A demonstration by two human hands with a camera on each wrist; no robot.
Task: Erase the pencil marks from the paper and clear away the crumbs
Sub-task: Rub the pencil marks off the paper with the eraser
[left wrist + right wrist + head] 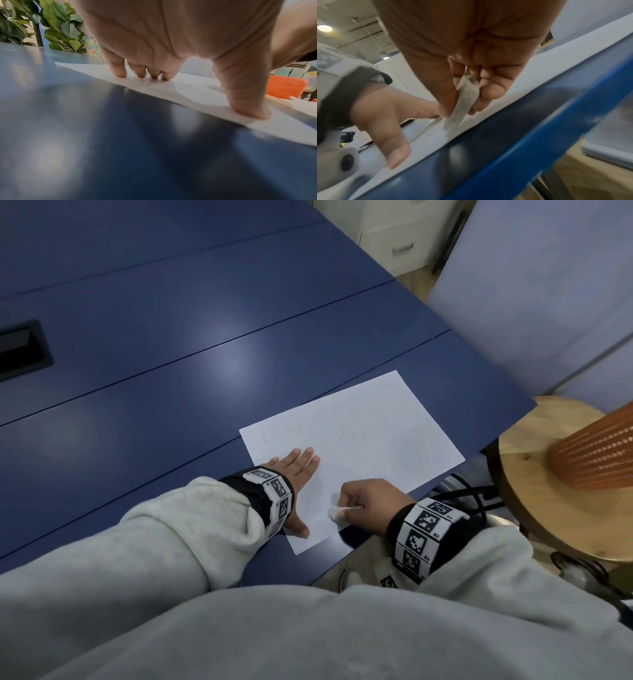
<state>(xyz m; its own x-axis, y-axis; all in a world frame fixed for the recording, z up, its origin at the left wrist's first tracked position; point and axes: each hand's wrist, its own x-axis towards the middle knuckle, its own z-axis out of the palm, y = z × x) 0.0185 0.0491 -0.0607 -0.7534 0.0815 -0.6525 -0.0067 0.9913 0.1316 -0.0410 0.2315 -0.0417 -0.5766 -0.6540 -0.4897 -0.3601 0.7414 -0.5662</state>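
Observation:
A white sheet of paper point(356, 446) with faint pencil marks lies near the right edge of the blue table point(171, 354). My left hand point(298, 474) lies flat on the sheet's left side, fingers point(118, 70) straight and thumb point(247, 105) pressing the paper point(197, 93) near its edge. My right hand point(370, 501) grips a white eraser point(337, 512), its smudged end point(457, 115) touching the paper point(544, 70) near the sheet's near edge. Tiny dark crumbs lie on the sheet in the left wrist view.
A round wooden stool point(548, 491) with an orange ribbed object point(596, 453) stands right of the table. Black cables point(462, 494) hang by the table edge. A black recessed slot point(20, 347) sits in the tabletop at far left. An orange chair point(286, 88) stands beyond.

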